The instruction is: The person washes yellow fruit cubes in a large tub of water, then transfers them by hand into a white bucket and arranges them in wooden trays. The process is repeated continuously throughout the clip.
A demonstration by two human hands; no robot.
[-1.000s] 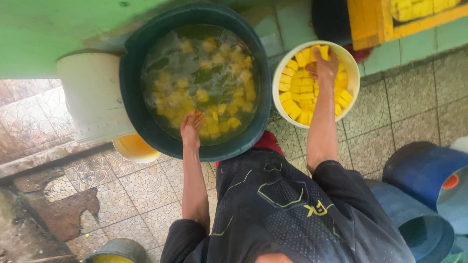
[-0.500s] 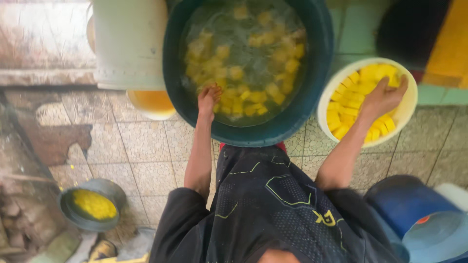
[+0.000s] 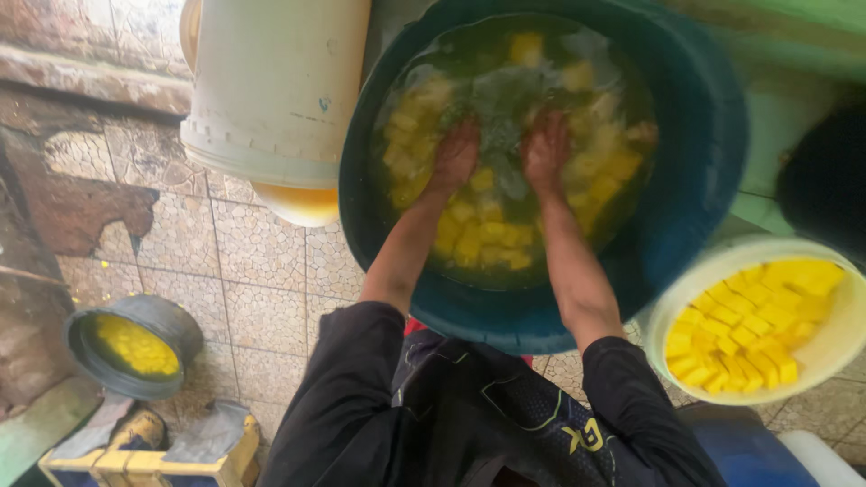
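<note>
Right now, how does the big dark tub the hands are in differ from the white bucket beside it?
The dark teal tub is much wider than the white bucket. The tub holds murky water with yellow cubes loose in it, while the bucket's yellow cubes lie packed close with no water showing. The left hand and right hand are in the tub; neither touches the bucket. Both are round and hold similar yellow cubes.

A white bucket [image 3: 271,81] on the tiled floor [image 3: 262,271] — a small dark pot [image 3: 133,347] of yellow stuff nearby.
</note>
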